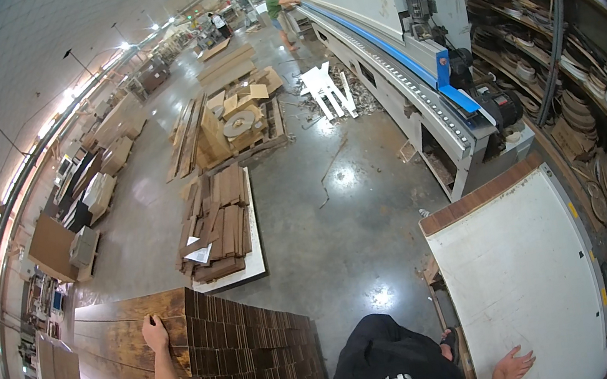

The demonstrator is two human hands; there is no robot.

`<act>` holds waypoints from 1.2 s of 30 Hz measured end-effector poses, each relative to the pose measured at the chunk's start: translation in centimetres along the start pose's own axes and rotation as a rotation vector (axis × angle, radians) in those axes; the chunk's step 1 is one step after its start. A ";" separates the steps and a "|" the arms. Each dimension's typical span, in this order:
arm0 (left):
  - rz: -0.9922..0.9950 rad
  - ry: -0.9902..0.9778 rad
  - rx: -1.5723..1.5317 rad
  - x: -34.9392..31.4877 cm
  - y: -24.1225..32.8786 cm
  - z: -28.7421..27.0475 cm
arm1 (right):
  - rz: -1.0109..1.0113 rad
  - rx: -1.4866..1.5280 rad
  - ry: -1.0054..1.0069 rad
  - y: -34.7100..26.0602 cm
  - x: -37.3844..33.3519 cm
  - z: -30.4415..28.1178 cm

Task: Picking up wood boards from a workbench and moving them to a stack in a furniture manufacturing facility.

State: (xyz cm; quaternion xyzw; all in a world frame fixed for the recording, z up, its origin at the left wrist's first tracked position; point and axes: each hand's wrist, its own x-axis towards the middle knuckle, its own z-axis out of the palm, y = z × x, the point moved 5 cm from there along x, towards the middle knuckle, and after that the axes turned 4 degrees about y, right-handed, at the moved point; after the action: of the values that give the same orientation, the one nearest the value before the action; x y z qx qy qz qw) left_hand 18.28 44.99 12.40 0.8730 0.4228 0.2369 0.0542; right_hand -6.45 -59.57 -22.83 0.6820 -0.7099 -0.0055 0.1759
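My left hand (155, 334) rests on top of a tall stack of dark brown wood panels (249, 352) at the lower left, fingers curled over the top panel's far edge. My right hand (516, 363) lies flat, fingers spread, on the near edge of a large white board (525, 275) at the lower right. That board has a brown wood edge along its far side. Neither hand lifts anything. My dark-clothed legs show between the stack and the board.
A long edge-banding machine (411, 73) with a blue rail runs up the right side, shelves of coiled strips (587, 111) behind it. Pallets of wood pieces (219, 224) and boards (236, 121) stand on the grey concrete floor. A person (276, 7) works far back.
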 end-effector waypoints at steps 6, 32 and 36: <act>0.021 0.042 -0.008 0.5 -1.3 0.4 | 0.006 0.025 -0.019 -0.1 0.0 -0.1; -0.006 0.007 -0.009 0.2 -0.3 0.0 | 0.004 0.027 -0.010 0.0 0.0 -0.1; 0.002 0.013 0.001 0.5 -1.1 0.2 | -0.012 0.044 -0.010 -0.1 0.0 -0.2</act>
State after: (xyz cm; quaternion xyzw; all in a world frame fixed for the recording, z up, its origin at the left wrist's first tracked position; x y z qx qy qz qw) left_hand 17.84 46.05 12.08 0.8719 0.4224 0.2424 0.0511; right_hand -6.30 -59.50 -22.65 0.6900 -0.7065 0.0059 0.1572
